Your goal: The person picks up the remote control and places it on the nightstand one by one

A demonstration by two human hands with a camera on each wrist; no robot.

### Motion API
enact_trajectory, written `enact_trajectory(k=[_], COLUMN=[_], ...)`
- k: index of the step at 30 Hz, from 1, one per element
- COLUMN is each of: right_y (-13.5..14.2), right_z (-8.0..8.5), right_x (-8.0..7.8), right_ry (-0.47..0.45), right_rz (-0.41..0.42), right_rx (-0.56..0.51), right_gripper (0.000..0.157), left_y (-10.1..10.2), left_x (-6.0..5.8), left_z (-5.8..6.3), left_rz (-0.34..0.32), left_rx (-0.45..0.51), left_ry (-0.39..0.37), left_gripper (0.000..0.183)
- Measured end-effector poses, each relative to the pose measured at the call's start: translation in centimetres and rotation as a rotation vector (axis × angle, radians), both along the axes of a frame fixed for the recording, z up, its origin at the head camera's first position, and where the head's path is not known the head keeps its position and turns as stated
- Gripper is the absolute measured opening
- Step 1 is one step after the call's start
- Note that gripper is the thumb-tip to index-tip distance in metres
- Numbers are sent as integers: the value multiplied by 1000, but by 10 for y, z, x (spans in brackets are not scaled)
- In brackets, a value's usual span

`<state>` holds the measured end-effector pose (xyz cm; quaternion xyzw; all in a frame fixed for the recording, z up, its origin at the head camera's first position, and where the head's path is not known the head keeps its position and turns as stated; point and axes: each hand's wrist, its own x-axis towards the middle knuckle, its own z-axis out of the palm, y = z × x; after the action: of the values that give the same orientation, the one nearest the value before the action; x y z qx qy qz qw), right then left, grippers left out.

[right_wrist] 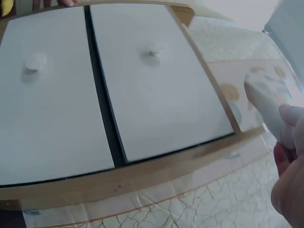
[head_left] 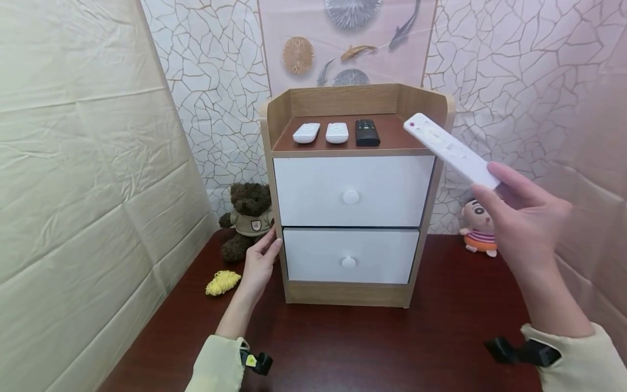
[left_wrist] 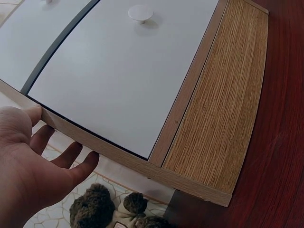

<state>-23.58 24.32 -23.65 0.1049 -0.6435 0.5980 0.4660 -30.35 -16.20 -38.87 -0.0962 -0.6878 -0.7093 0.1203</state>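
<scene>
My right hand [head_left: 526, 218] pinches a long white remote control [head_left: 453, 149] near its lower end, thumb on one side and fingers on the other. The remote slants up to the left, overlapping the right side of the wooden cabinet [head_left: 345, 294] in the head view. My left hand [head_left: 259, 264] holds the cabinet's left side, its thumb at the front edge and bent fingers along the side panel in the left wrist view. On the cabinet's top stand two small white remotes, a left one [head_left: 307, 133] and a middle one [head_left: 337, 133], beside a black remote [head_left: 367, 133].
Two white drawers, an upper one [head_left: 313, 188] and a lower one [head_left: 313, 256], have round knobs and are closed. A brown teddy bear [head_left: 250, 209] and a yellow bundle [head_left: 222, 282] lie left on the dark red table [head_left: 343, 348]. A doll [head_left: 477, 226] sits at right.
</scene>
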Motion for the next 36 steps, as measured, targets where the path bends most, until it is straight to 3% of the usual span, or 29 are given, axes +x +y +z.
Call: enact_trajectory(k=[4,13,24,31,36], right_y=[-14,-42,-74,-87,-93], right_z=[4,19,40,49,53], right_x=[-12,-33,-46,-57,-62], right_ry=[45,135,38,72,18], right_rz=[-124,-302,-366,-415,-435], right_rx=[171,270,366,449,519], right_gripper=[43,36,36,33,35], left_y=[-1,3,-2,-2,-1], left_x=[-1,-3,-1,-3,-2], left_z=[0,4,0,-1,-2], left_rz=[1,-14,4,-2,-4], left_rx=[-12,-11,-18,-13,-9], left_ry=[-1,3,-3,1,3], left_gripper=[54,55,53,54,53])
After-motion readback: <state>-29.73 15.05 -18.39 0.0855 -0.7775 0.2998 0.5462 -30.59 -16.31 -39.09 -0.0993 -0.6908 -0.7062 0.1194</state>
